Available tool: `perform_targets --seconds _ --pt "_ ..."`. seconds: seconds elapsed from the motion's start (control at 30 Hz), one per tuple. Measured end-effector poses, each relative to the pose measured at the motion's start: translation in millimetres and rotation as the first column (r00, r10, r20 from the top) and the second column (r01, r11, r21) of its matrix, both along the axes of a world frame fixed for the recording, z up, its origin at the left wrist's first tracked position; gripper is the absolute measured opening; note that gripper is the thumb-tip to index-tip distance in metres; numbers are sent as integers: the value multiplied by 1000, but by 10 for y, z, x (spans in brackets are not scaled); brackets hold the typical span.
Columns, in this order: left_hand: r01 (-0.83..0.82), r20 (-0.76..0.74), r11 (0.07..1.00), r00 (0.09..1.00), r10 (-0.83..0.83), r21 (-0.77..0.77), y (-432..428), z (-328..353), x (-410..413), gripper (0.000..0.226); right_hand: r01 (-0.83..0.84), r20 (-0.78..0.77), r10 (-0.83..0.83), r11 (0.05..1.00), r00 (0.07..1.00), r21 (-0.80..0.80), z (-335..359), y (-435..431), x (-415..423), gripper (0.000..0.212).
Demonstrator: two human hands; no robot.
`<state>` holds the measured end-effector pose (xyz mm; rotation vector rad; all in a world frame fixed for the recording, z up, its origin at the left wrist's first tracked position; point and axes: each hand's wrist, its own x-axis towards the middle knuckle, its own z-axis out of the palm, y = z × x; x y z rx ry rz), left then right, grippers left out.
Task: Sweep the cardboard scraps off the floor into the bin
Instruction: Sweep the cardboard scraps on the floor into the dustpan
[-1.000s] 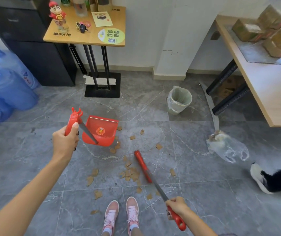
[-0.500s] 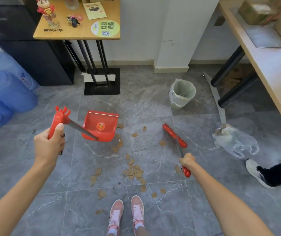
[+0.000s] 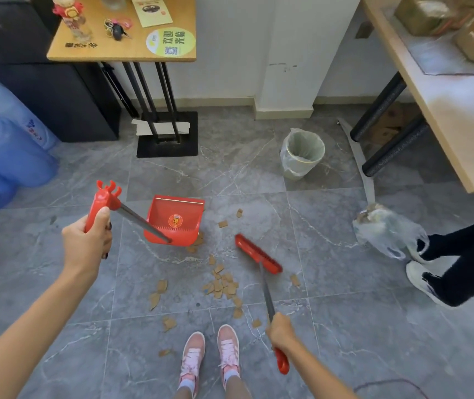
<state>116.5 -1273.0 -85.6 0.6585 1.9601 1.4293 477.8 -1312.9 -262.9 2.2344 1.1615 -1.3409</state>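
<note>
Brown cardboard scraps [image 3: 222,285] lie scattered on the grey tiled floor in front of my pink shoes, most in a small heap. My left hand [image 3: 87,243] grips the red handle of a long-handled red dustpan [image 3: 175,220], whose pan rests on the floor left of the scraps. My right hand [image 3: 279,331] holds the red broom [image 3: 258,257] by its handle; its head sits on the floor just right of the heap. A small bin [image 3: 302,152] lined with a clear bag stands farther back on the right.
A wooden side table [image 3: 120,50] on a black base stands at the back left, beside blue water bottles [image 3: 5,145]. A larger table [image 3: 448,110] is on the right. Another person's legs [image 3: 460,263] and a plastic bag [image 3: 385,228] are at the right.
The broom head has come back toward me and left, closer to the scrap heap. My right hand dropped lower in view. The other person's legs stepped further in.
</note>
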Motion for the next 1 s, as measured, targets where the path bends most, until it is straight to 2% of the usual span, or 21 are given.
perform_targets --seconds 0.17,0.23,0.3,0.6,0.77,0.9,1.0 --pt "-3 2 1000 1000 3 1 -109 138 -14 35 -212 -45 209 972 977 -98 256 -397 59 22" --pt "-9 9 1000 1000 9 11 -144 204 -35 35 -210 -121 199 974 972 -84 367 -461 113 11" --pt "-24 25 999 999 23 27 -187 277 -76 35 -199 -136 190 979 972 -52 448 -454 181 27" --pt "-23 46 998 999 20 61 -459 559 -510 36 -125 -105 123 992 987 -15 907 -346 203 23" --pt "34 48 997 998 -37 72 -494 571 -765 36 -2 -106 12 996 994 88 1046 252 -131 24" --pt "-1 54 997 999 -3 73 -409 487 -920 36 8 -108 10 987 994 161 1023 920 -444 24" --pt "-28 48 998 999 25 61 -267 432 -1000 37 17 -126 8 981 992 191 923 1446 -680 12"
